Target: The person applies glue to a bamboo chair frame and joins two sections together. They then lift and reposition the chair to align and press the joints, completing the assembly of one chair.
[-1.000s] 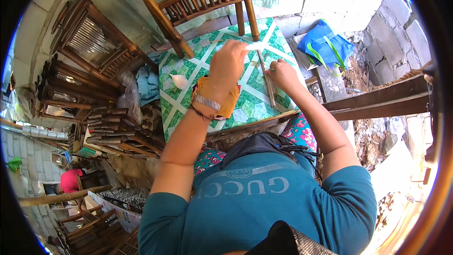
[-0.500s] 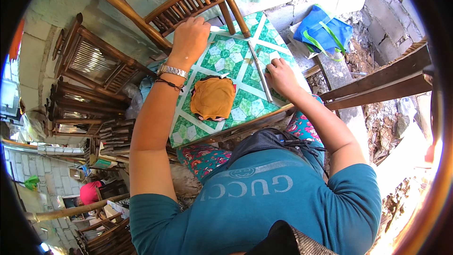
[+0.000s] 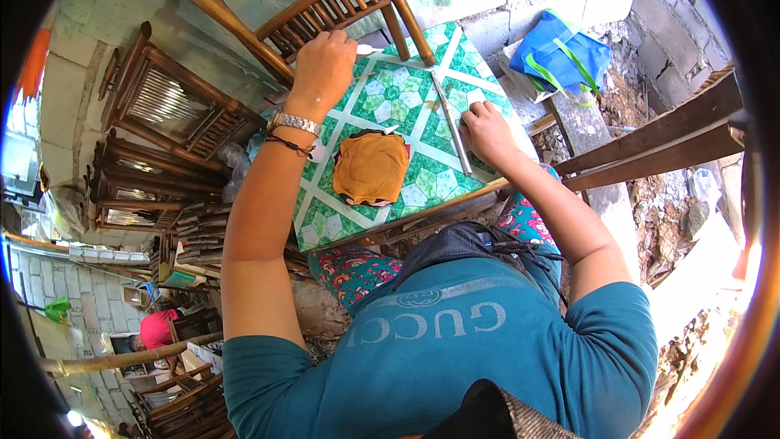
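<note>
My left hand is at the far left of the table, beside the bamboo chair, its fingers bent closed. A small white thing shows just past its knuckles; whether the fingers hold it is hidden. My right hand rests at the table's right side with curled fingers, and what is under them cannot be seen. Close to its left lies a long thin grey metal bar. Between my arms sits a roundish stack of mustard-yellow cloth with darker edges, a small white pointed piece at its top edge.
The table has a green and white patterned cover. A bamboo chair stands against its far edge, with more bamboo furniture at left. A blue bag with green handles lies beyond the right corner. Wooden beams cross at right.
The view has shifted slightly. My left hand has turned a little, and more of the white thing beside it shows. My right hand, the cloth stack and the metal bar keep their places.
</note>
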Tool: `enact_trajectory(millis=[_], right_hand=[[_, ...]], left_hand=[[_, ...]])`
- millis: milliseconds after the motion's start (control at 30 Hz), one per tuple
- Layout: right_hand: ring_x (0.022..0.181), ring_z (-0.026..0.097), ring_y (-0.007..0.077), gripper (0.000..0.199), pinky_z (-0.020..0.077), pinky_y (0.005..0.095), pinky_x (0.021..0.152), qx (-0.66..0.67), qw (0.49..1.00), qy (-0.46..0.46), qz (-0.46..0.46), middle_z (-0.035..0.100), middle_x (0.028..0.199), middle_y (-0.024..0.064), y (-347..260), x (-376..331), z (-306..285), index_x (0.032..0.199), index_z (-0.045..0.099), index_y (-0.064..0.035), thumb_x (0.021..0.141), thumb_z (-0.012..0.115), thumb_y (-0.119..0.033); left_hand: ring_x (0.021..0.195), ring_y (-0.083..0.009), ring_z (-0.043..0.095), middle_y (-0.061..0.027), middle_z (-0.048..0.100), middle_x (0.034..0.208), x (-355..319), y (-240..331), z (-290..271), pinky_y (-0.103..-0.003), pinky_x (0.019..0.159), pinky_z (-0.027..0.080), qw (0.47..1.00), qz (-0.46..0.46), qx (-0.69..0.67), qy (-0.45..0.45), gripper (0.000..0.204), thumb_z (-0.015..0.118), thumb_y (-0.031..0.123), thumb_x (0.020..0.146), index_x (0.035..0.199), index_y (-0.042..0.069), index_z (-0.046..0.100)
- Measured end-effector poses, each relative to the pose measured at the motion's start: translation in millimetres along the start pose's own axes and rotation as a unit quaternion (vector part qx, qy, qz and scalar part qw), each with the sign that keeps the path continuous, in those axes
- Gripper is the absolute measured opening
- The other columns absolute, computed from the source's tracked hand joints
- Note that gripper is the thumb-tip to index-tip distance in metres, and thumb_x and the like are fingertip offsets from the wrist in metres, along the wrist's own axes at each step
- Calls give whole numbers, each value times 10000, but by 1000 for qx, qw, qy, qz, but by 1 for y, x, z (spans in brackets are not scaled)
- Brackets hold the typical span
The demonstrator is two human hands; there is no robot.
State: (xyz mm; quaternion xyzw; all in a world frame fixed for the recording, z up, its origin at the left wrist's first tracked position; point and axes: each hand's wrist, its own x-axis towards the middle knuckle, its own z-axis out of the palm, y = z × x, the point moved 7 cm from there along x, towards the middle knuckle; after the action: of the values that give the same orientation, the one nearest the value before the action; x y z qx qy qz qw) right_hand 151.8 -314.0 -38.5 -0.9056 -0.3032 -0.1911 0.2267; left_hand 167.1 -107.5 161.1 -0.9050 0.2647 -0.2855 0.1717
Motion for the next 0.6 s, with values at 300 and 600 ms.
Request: enact_trajectory(millis=[300,600], right_hand=[[975,628,326,227,551,428,784,44,998,-36,-21,621,956,149,-3,24,-4,1010,657,-27,876,624,-208],[857,703,354,309,574,451,753,-34,971,-180,154,693,955,207,3,46,28,928,699,-2,847,690,-301]], left_hand=[[774,-153,709,-97,738,919,-32,-13,52,-279,688,565,747,-368,-551,-60,179,671,142,918,1013,-6,700],[840,-157,705,-104,721,985,-56,58,46,-275,739,602,480,-376,-793,6,218,698,157,928,1063,-11,666]])
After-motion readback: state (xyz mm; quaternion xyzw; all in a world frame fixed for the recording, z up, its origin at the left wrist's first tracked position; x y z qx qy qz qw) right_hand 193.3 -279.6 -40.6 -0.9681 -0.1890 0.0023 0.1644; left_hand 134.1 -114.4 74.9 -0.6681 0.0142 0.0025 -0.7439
